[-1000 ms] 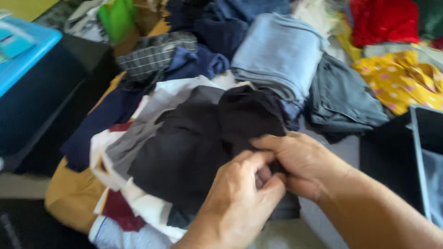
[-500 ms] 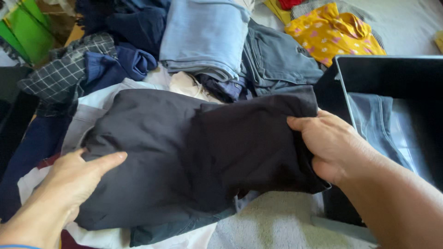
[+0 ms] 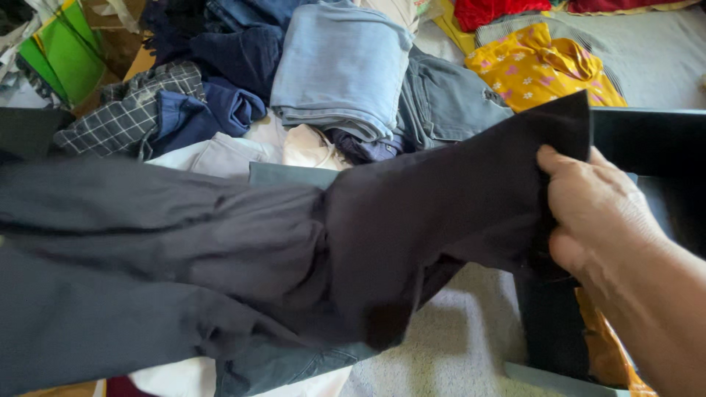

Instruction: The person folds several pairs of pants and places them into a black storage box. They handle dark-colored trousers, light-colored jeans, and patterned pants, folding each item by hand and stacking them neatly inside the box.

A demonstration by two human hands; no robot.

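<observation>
Clothes covered almost all of the pale carpet floor (image 3: 456, 345), some folded and some only thrown in a heap. The right hand (image 3: 599, 213) held one end of a dark garment (image 3: 353, 235), and its fingers (image 3: 562, 165) were closed on the cloth near the upper corner, pinching it firmly. From the fingers the garment stretched away to the left, lifted and pulled long across the whole view, with a bunched fold about halfway along. The left hand was not in the picture, so I cannot tell if it held the other end.

Behind the garment, further from the fingers, lay a folded pile of light blue jeans (image 3: 342, 66), grey trousers (image 3: 448, 103) beside it, a checked shirt (image 3: 136, 106) and navy clothes (image 3: 213, 106). Above the fingers lay a yellow flowered garment (image 3: 540, 70). Just under and beside the hand stood a dark storage box (image 3: 654, 140).

As I judge it, the sorting was only partly done: several pieces were already folded, but the dark garment was only spread out, not yet folded, and many loose pieces were left under it.
</observation>
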